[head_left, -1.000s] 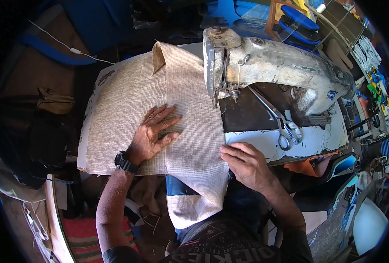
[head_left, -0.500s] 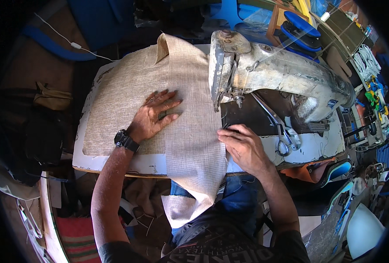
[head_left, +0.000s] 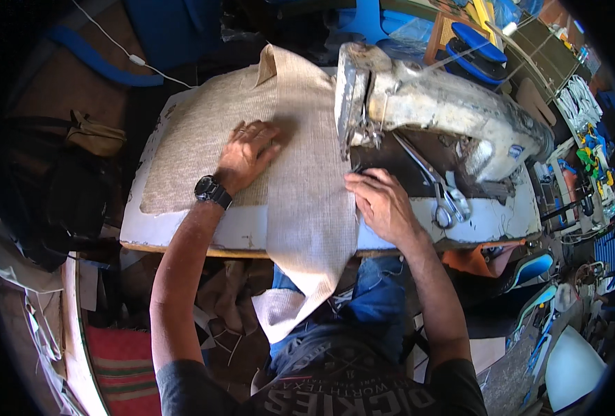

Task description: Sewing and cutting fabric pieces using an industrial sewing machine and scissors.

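A coarse, beige woven fabric (head_left: 307, 187), mesh-like with a visible grid weave, lies across the white worktable (head_left: 203, 229). Its wide part spreads flat to the left, while a narrower strip runs from the far edge, past the sewing machine (head_left: 432, 104), and hangs over the near table edge toward the person's lap. A small corner folds up at the far end. The left hand (head_left: 248, 152) lies flat and open on the cloth, fingers spread, gripping nothing; a black wristwatch (head_left: 212, 191) sits on that wrist. The right hand (head_left: 380, 204) rests on the strip's right edge just near the machine's needle end, fingers curled down, pressing rather than grasping. Scissors (head_left: 442, 194) lie to the right.
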The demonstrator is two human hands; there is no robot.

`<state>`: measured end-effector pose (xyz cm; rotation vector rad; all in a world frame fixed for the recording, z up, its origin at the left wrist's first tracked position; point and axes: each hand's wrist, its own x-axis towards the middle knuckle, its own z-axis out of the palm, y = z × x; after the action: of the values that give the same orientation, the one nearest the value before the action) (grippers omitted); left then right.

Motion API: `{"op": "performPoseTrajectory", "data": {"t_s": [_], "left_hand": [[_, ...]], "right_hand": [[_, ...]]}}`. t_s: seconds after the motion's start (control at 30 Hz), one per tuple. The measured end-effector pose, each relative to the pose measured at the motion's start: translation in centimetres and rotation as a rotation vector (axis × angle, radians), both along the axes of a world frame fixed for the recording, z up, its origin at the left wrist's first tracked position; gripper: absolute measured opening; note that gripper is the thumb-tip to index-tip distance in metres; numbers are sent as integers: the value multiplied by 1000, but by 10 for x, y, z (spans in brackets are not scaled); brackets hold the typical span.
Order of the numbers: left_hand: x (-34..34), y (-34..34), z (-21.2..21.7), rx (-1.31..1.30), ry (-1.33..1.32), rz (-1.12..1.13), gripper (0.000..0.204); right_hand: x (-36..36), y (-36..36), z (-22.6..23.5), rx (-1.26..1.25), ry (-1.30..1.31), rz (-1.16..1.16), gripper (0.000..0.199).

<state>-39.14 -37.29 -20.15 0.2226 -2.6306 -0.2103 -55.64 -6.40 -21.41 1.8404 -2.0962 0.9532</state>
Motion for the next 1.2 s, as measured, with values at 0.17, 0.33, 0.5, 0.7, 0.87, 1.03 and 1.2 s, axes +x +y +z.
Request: {"op": "performPoseTrajectory", "data": {"t_s": [0.17, 0.33, 0.5, 0.7, 0.87, 1.03, 1.2], "left_hand": [[112, 108, 0, 138, 304, 45, 22], [214, 200, -75, 671, 268, 262, 19], [219, 170, -151, 767, 257, 40, 34], [158, 113, -193, 1271, 246, -183, 48], [129, 123, -191, 1259, 75, -186, 50], [112, 143, -173, 1256, -20, -205, 52], [99, 150, -158, 1252, -71, -209, 54]], "right_hand": [[65, 87, -22, -200, -196, -118, 14], [175, 125, -107, 271, -1232, 7, 53], [211, 69, -158, 125, -1478, 240, 48], [213, 49, -159, 273, -1278, 21, 52], [236, 64, -136, 337, -1616, 338, 47], [232, 64, -62, 34, -1833, 778, 38], [214, 69, -2, -289, -1659, 864, 37]]}}
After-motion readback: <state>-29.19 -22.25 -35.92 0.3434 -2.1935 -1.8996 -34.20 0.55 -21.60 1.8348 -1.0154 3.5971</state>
